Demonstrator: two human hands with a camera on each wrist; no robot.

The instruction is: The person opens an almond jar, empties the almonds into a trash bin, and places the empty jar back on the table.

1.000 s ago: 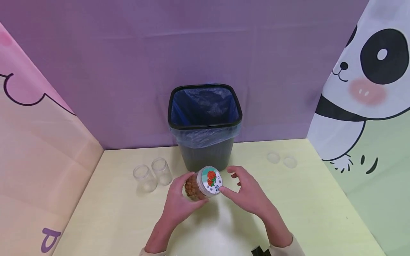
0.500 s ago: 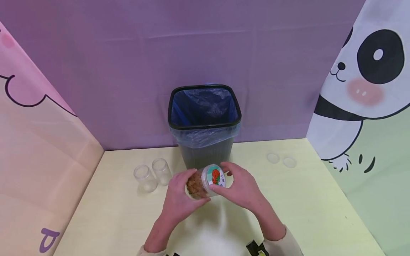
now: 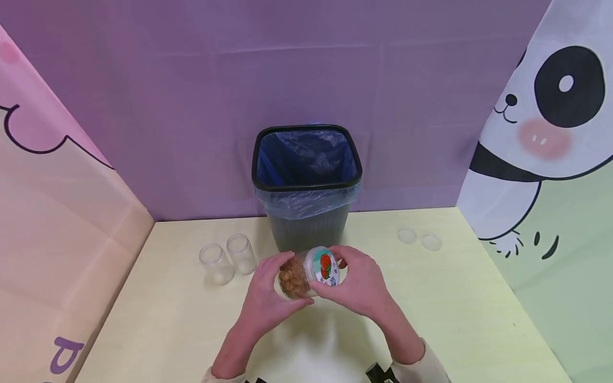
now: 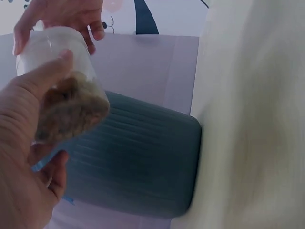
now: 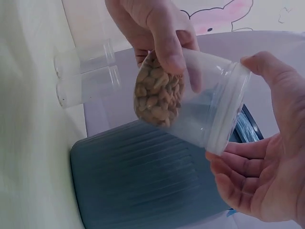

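Note:
A clear plastic jar (image 3: 293,276), partly filled with brown nuts, is held tilted above the table in front of the bin. My left hand (image 3: 268,290) grips the jar's body, thumb on the near side and fingers on the far side. At the other end my right hand (image 3: 361,279) pinches the rim of the round lid (image 3: 326,267), which bears a strawberry picture. In the right wrist view, the nuts (image 5: 157,93) lie toward the jar's bottom, and the lid (image 5: 228,109) sits on its mouth between thumb and fingertips.
A grey bin (image 3: 306,229) with a blue liner stands behind the hands, against the purple backdrop (image 3: 191,133). Two clear open jars (image 3: 217,266) are on the pale table (image 3: 158,319) at left. Two clear discs (image 3: 407,235) lie at the back right.
The right hand's fingers have moved left and closed round the lid's rim; earlier they were spread beside it. The jar has turned slightly, its lid facing more to the right.

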